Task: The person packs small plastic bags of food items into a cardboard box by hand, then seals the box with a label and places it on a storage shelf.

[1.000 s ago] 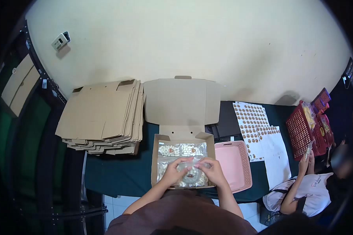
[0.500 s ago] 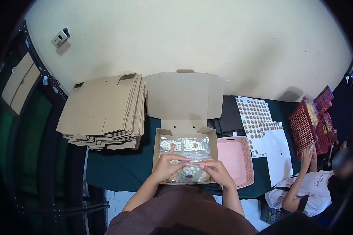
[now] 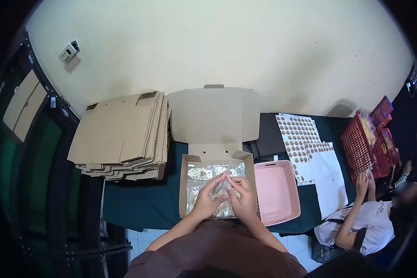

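An open cardboard box (image 3: 183, 189) stands right in front of me, its lid (image 3: 211, 113) raised against the wall. Clear plastic bags of small whitish pieces (image 3: 200, 173) lie inside. Over the box, my left hand (image 3: 208, 199) and my right hand (image 3: 242, 197) come together, fingertips closed on the top of a clear plastic bag (image 3: 221, 186). Its lower part and contents are mostly hidden by my hands.
Flattened cardboard boxes (image 3: 113, 129) are stacked at left. A pink basket (image 3: 275, 190) adjoins the box at right. Beyond it lie sticker sheets (image 3: 299, 139) and red baskets (image 3: 356, 143). A co-worker (image 3: 373, 224) sits at far right, holding something small.
Both hands have moved closer together and their fingertips have risen, pinching the bag that lay flatter before. The view has shifted slightly.
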{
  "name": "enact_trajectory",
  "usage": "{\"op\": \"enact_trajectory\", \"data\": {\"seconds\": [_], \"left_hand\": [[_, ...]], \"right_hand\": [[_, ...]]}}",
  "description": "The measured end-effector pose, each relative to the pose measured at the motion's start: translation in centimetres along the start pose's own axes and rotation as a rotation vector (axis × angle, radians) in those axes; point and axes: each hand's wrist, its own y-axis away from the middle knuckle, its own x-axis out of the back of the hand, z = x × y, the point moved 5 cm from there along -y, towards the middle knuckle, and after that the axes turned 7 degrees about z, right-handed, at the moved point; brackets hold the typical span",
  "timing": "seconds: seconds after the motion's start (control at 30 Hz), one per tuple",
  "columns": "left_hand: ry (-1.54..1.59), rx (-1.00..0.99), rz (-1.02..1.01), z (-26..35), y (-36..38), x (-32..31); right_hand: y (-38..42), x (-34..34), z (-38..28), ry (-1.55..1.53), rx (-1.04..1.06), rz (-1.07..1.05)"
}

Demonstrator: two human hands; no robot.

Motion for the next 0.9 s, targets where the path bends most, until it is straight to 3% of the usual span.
{"op": "enact_trajectory", "data": {"seconds": [0.13,0.2,0.23,0.27,0.3,0.43,0.53,0.6,0.73,0.8,0.9], "left_hand": [[-0.054,-0.028,0.127,-0.9,0.8,0.4],[0.046,0.209,0.177,-2.0,1.2,0.5],[-0.036,0.039,0.198,-1.1,1.0,0.5],[-0.036,0.043,0.204,-1.3,1.0,0.6],[-0.038,0.029,0.176,-1.4,1.1,0.7],[-0.027,0.083,0.152,-2.0,1.6,0.9],[-0.017,0.091,0.153,-2.6,2.0,1.0],[0.048,0.213,0.143,-3.9,2.2,1.4],[0.052,0.206,0.125,-5.3,2.4,2.3],[0.256,0.298,0.049,-6.2,2.7,2.6],[0.076,0.272,-0.014,-5.1,3.0,3.2]], "right_hand": [[0.6,0.1,2.4,-0.077,-0.157,0.032],[0.4,0.0,2.9,-0.081,-0.189,0.063],[0.3,-0.2,3.0,-0.391,-0.355,0.137],[0.6,-0.4,3.3,-0.703,-0.524,0.209],[1.0,-0.8,4.3,-0.735,-0.613,0.061],[0.8,-0.1,4.3,-0.378,-0.432,-0.085],[0.6,-0.2,4.9,-0.347,-0.424,-0.142],[0.7,-0.3,5.9,-0.324,-0.466,-0.231],[0.8,-0.3,6.0,-0.376,-0.506,-0.377],[1.1,-0.4,6.1,-0.462,-0.593,-0.515],[1.3,0.2,8.1,-0.438,-0.671,-0.504]]}}
